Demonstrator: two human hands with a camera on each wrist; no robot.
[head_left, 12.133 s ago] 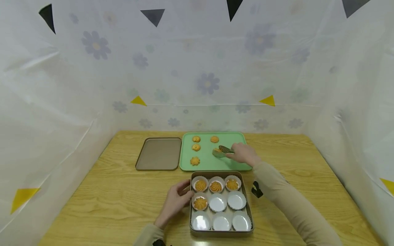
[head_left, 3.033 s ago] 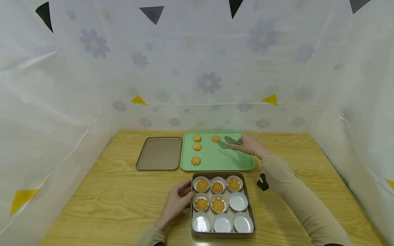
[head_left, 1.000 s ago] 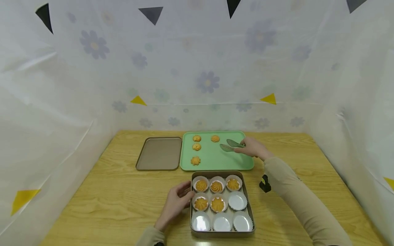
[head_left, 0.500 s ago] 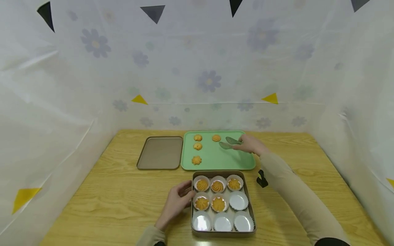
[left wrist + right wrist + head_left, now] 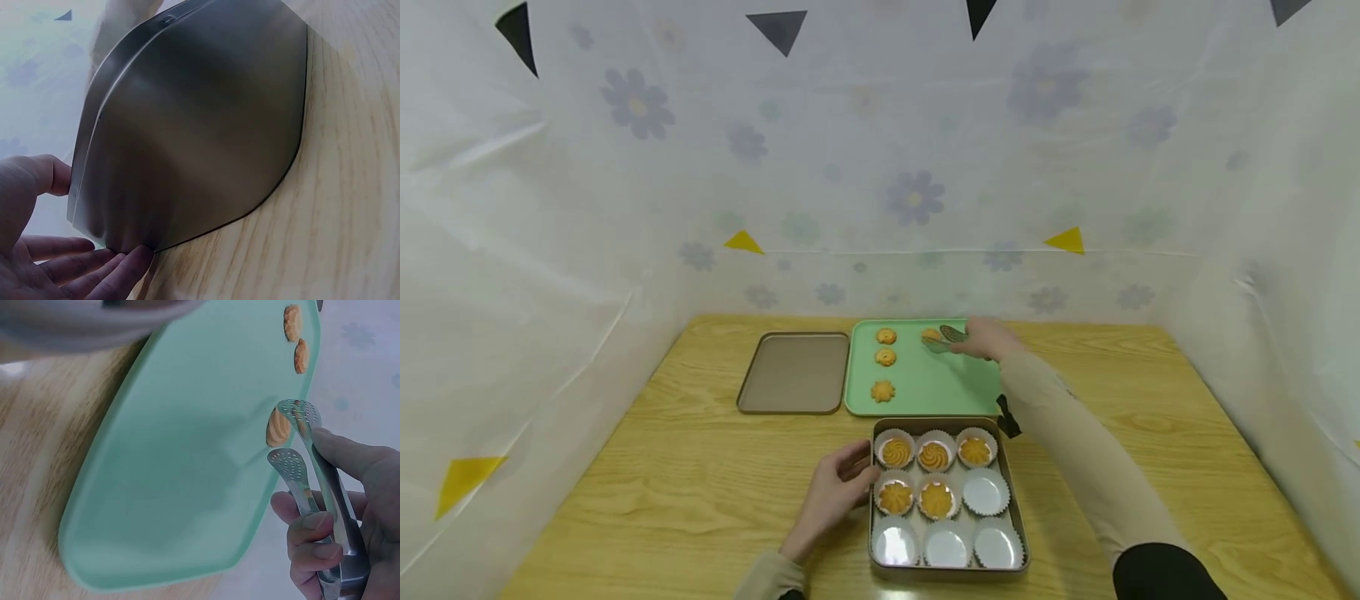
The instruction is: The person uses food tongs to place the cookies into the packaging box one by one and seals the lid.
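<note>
My right hand [image 5: 988, 340] holds metal tongs [image 5: 331, 506] with perforated tips, thumb on one arm and fingers on the other. The tong tips are spread around a swirled cookie [image 5: 278, 428] at the back of the green tray [image 5: 925, 392]; the tongs partly cover that cookie in the head view. My left hand [image 5: 837, 492] rests against the left side of a deep square tin [image 5: 951, 574], thumb at its rim and fingertips on its wall. White paper cups stand in rows in the tin. Several hold a cookie [image 5: 936, 500]; the others, like the front middle cup [image 5: 947, 546], are bare.
A flat brown lid-like tray [image 5: 793, 375] lies left of the green tray. Three more cookies stand in a column on the green tray's left, the nearest a star-shaped cookie [image 5: 882, 391]. A patterned white curtain [image 5: 850, 167] surrounds the wooden table [image 5: 700, 500].
Over the last half second the tongs moved left onto the swirled cookie. The cookie between the tongs 12 seconds ago left the tray; the tin's centre cup gained one. The left hand stayed put.
</note>
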